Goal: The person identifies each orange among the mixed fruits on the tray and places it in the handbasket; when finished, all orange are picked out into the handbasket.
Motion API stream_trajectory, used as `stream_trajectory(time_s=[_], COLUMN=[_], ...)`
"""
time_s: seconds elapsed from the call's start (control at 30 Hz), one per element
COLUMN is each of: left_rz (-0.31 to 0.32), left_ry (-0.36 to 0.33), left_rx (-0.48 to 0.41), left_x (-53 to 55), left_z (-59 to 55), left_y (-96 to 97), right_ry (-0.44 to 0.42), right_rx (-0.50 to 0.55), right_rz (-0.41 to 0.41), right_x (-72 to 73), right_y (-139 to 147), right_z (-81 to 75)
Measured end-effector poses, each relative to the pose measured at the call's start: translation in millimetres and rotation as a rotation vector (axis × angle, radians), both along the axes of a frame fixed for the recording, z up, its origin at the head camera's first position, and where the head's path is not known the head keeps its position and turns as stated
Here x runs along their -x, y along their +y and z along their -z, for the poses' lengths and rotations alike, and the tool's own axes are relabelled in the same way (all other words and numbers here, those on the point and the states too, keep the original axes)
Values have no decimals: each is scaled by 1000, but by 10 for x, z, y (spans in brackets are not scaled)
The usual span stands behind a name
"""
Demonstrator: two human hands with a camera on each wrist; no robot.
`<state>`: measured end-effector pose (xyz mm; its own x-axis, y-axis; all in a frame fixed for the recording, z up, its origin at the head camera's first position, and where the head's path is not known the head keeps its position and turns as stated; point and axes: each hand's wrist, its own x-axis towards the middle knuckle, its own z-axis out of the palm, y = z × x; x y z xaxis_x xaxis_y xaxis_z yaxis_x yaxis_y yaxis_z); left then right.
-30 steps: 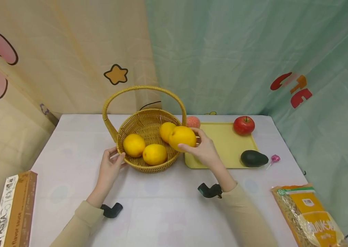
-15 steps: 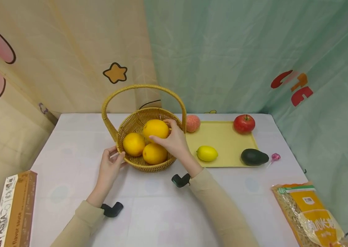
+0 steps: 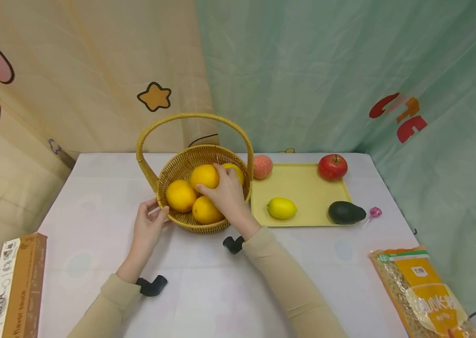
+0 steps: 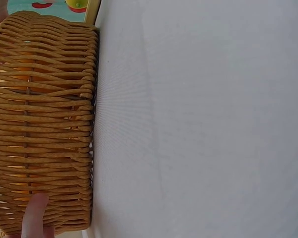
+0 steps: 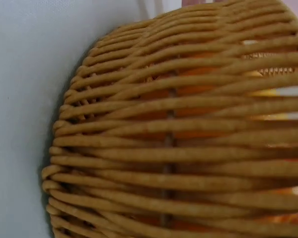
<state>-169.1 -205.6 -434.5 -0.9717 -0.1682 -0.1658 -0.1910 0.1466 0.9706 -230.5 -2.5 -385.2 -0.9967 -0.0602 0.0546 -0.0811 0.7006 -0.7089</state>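
Note:
A wicker basket (image 3: 204, 229) with an arched handle holds several yellow-orange fruits that look like oranges. My left hand (image 3: 149, 225) grips the basket's left side near the rim; in the left wrist view a finger (image 4: 35, 213) lies against the weave. Inside the basket, my right hand (image 3: 229, 195) holds one orange (image 3: 204, 177) between thumb and fingers. Around it sit an orange (image 3: 181, 196) at the left, an orange (image 3: 206, 210) in front and an orange (image 3: 236, 172) behind the hand. Only the basket's woven wall (image 5: 179, 148) shows in the right wrist view.
Right of the basket lies a yellow tray (image 3: 305, 188) with a lemon (image 3: 282, 208), a red apple (image 3: 332, 167), an avocado (image 3: 346, 213) and a peach-like fruit (image 3: 262, 167). Further out are a lollipop (image 3: 375, 212), a grain bag (image 3: 423, 291) and a pasta box (image 3: 18, 286).
My right hand has carried the orange from the basket's right rim leftward and down in among the others. The lemon on the tray has come into sight. The left hand stays on the basket.

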Motion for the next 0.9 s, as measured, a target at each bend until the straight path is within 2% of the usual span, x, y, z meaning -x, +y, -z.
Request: stream_trajectory(time_s=[0.17,0.33,0.67,0.8,0.9], left_rz=[8,9,33,60,51], left_ry=[4,-3,-13,-9,2], left_rx=[-3,-6,25,67,98], left_x=[14,10,-7,-12,-33], left_z=[5,-17,-25,-57,-113], left_y=[15,20,14,-22,-36], right_ry=[23,27,15,51,93], right_rx=[-70,-60,109,186,253], right_rz=[0,-21,-28,-33,-28], right_x=[-24,-44,-161,-207,-232], right_y=[0,53,352,524,674], right_z=[3,-9,-78,-101,-111])
